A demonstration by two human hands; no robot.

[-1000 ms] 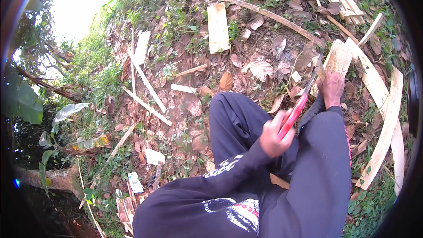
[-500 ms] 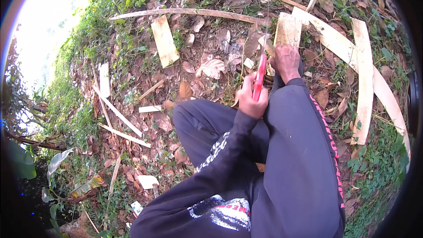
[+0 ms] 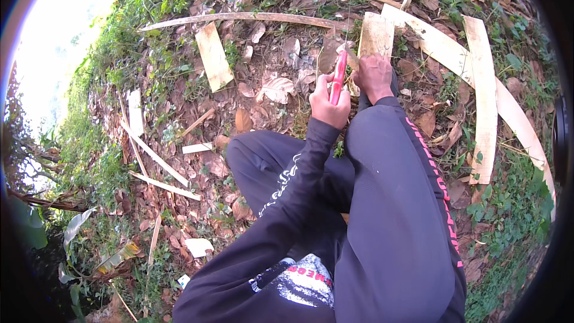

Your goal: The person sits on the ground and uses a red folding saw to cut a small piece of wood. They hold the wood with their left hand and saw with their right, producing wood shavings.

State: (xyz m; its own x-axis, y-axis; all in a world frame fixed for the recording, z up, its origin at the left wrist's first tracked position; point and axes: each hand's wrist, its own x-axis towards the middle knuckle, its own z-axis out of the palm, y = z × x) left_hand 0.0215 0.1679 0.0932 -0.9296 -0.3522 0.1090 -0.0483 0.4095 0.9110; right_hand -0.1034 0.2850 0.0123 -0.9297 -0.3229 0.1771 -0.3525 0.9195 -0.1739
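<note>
My left hand [image 3: 330,105] is closed round the handle of a red-handled saw [image 3: 339,78]. Its long thin blade points away from me, seen nearly edge-on, so its teeth do not show. Just right of it, my right hand [image 3: 375,76] is closed over the near end of a pale wooden board [image 3: 376,33]. The board's near end and the fingertips there are hidden by that hand and my knee. A small brownish piece [image 3: 349,58] shows between the saw and my right hand; I cannot tell what it is.
Long pale wooden strips [image 3: 483,101] lie right of my leg, one curving along the edge. A short board [image 3: 214,57] and a long thin strip [image 3: 251,17] lie ahead to the left. More narrow offcuts [image 3: 156,152] rest among dry leaves and weeds. Several slats are piled at the top.
The whole view has shifted slightly. My left hand and the saw have slid a little forward relative to my right hand, which stays on the board.
</note>
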